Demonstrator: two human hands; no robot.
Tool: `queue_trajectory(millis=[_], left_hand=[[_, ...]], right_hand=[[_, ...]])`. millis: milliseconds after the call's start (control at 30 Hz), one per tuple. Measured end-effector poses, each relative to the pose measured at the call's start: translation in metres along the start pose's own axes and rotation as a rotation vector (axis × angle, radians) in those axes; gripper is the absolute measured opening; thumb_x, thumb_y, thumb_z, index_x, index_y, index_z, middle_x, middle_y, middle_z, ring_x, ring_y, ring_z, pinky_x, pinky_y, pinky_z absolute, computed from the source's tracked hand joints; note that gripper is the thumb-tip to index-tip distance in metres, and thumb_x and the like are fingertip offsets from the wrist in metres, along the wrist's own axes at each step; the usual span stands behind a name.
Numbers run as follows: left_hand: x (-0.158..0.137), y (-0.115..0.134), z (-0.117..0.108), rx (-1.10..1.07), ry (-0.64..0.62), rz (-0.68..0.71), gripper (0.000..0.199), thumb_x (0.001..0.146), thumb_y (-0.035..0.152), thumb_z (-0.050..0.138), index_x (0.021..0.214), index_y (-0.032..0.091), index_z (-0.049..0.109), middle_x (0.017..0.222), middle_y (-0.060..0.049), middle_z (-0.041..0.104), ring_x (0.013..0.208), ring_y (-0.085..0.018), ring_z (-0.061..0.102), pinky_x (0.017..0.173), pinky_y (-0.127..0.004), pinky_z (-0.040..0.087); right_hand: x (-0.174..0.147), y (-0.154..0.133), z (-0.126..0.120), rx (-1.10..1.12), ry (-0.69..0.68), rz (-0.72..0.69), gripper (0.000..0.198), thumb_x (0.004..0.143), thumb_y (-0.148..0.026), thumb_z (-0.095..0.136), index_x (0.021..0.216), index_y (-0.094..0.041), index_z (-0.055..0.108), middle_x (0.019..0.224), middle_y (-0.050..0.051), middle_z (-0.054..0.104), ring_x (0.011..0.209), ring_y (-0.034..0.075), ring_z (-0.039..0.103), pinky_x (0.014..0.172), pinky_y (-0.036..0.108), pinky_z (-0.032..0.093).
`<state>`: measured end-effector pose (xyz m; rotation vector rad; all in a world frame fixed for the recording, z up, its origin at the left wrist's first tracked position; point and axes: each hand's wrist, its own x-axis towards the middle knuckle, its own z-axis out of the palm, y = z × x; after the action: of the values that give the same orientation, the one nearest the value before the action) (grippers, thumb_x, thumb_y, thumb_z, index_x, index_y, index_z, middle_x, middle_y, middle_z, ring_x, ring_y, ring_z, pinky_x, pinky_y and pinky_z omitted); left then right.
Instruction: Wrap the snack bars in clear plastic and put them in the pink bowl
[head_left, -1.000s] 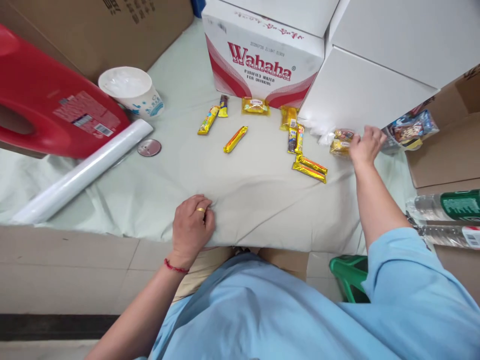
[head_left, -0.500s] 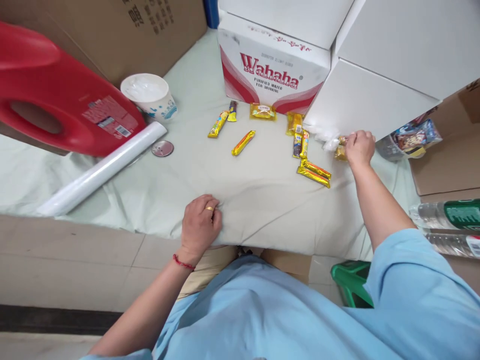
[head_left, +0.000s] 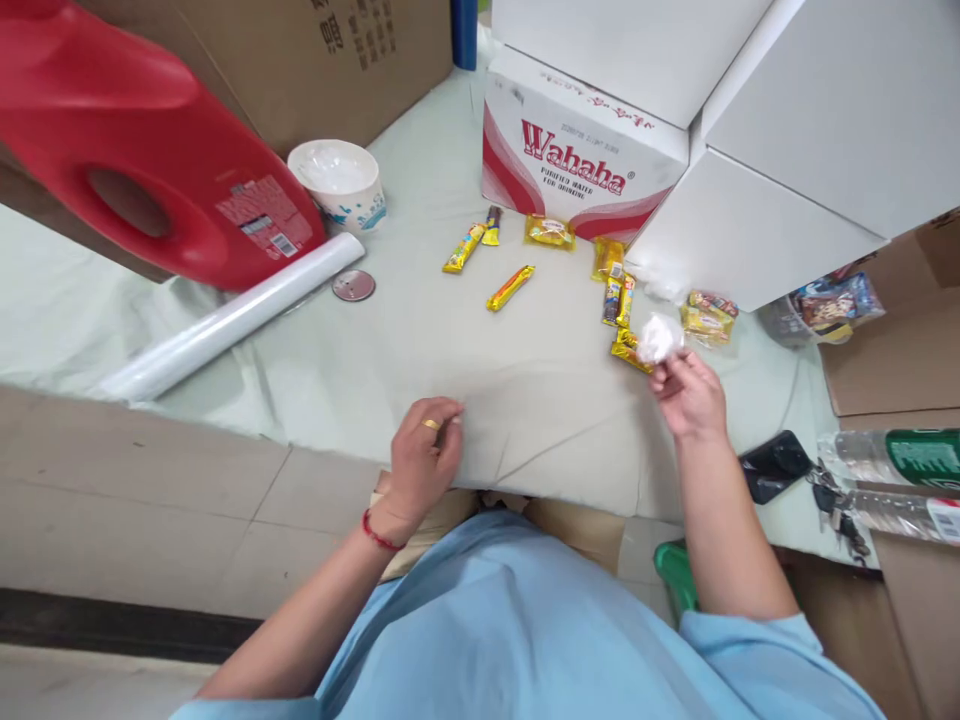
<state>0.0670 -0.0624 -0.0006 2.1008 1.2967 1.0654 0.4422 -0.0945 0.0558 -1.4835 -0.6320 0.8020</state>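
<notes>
The right hand (head_left: pixel 688 395) is at the right of the worktop (head_left: pixel 420 345), its fingers pinched on a crumpled white packet (head_left: pixel 660 338), which is blurred and perhaps made of thin plastic. The packet partly hides a yellow wrapper (head_left: pixel 627 352) behind it; just to its right, farther than the hand, lies a yellow pouch (head_left: pixel 706 323). The left hand (head_left: pixel 426 452) is at the near edge, its fingers curled together. Farther off, 1 orange-striped bar (head_left: pixel 511 288) lies apart, and 2 small bars (head_left: pixel 464 249) lie together to its left, near the Wahaha box (head_left: pixel 581 150).
</notes>
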Motion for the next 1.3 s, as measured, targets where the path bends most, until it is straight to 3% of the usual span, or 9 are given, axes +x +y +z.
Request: queue_trajectory(millis=[233,367,567,733,867,933,1033,1133,1300], left_hand=[[0.000,0.071,0.025,-0.313,-0.236,0.075,0.038,0.097,0.045,0.068,0.127,0.021,0.064,0.127,-0.014,0.066,0.117,-0.024,0.065,0.099,-0.039,0.058],[0.002,0.065,0.028,-0.441,-0.386,-0.062,0.018,0.099,0.032,0.061,0.101,0.022,0.075,0.094,-0.005,0.071,0.088,-0.018,0.068,0.082,-0.031,0.055],[-0.008,0.055,0.017,-0.839,-0.462,-0.552,0.035,0.088,0.053,0.072,0.084,0.017,0.072,0.074,-0.001,0.064,0.069,-0.014,0.054,0.065,-0.027,0.042],[-0.011,0.061,0.015,-0.984,-0.380,-0.734,0.056,0.088,0.069,0.066,0.072,0.016,0.062,0.066,0.001,0.054,0.065,-0.012,0.043,0.062,-0.026,0.034],[-0.011,0.062,0.021,-0.990,-0.372,-0.741,0.057,0.087,0.071,0.066,0.069,0.017,0.060,0.065,0.001,0.053,0.065,-0.013,0.042,0.062,-0.027,0.033],[-0.011,0.061,0.025,-0.952,-0.327,-0.748,0.058,0.087,0.072,0.065,0.069,0.018,0.059,0.066,0.001,0.053,0.066,-0.013,0.043,0.063,-0.028,0.033],[-0.010,0.063,0.029,-0.885,-0.314,-0.714,0.060,0.088,0.074,0.061,0.065,0.019,0.057,0.064,0.001,0.051,0.065,-0.014,0.042,0.063,-0.028,0.033],[-0.009,0.067,0.029,-0.900,-0.344,-0.671,0.056,0.088,0.071,0.065,0.067,0.018,0.061,0.065,0.001,0.054,0.067,-0.014,0.045,0.066,-0.028,0.036],[-0.008,0.060,0.023,-0.962,-0.240,-0.759,0.045,0.074,0.061,0.083,0.075,0.018,0.069,0.067,0.002,0.062,0.066,-0.012,0.050,0.066,-0.027,0.039]], right_hand=[[-0.131,0.020,0.072,0.194,-0.188,0.326,0.035,0.069,-0.044,0.093,0.081,-0.023,0.069,0.066,-0.003,0.061,0.048,0.007,0.040,0.042,0.019,0.032],[-0.139,0.021,0.083,0.137,-0.272,0.325,0.037,0.070,-0.048,0.094,0.076,-0.022,0.068,0.061,-0.005,0.057,0.047,0.006,0.037,0.042,0.019,0.028],[-0.126,0.020,0.076,0.115,-0.328,0.336,0.043,0.073,-0.054,0.090,0.074,-0.021,0.062,0.066,-0.004,0.057,0.050,0.007,0.039,0.043,0.020,0.029],[-0.140,0.031,0.084,-0.226,-0.406,-0.045,0.036,0.091,-0.059,0.072,0.090,-0.024,0.068,0.090,0.003,0.067,0.079,0.018,0.062,0.071,0.031,0.054],[-0.152,0.032,0.085,-0.646,-0.216,-0.499,0.035,0.092,-0.048,0.076,0.117,-0.024,0.069,0.136,0.014,0.060,0.128,0.031,0.055,0.105,0.051,0.050],[-0.153,0.029,0.083,-0.714,-0.125,-0.635,0.026,0.098,-0.039,0.069,0.120,-0.024,0.068,0.131,0.014,0.061,0.125,0.030,0.056,0.106,0.052,0.048],[-0.151,0.026,0.082,-0.717,-0.286,-0.699,0.026,0.097,-0.037,0.073,0.120,-0.025,0.069,0.117,0.011,0.068,0.114,0.029,0.058,0.101,0.048,0.050],[-0.148,0.031,0.084,-0.665,-0.439,-0.615,0.015,0.097,-0.036,0.072,0.109,-0.027,0.075,0.110,0.008,0.073,0.110,0.027,0.059,0.099,0.045,0.050],[-0.138,0.042,0.079,-0.269,-0.340,-0.152,0.019,0.094,-0.044,0.074,0.089,-0.025,0.075,0.090,0.003,0.071,0.087,0.020,0.063,0.084,0.035,0.051]])
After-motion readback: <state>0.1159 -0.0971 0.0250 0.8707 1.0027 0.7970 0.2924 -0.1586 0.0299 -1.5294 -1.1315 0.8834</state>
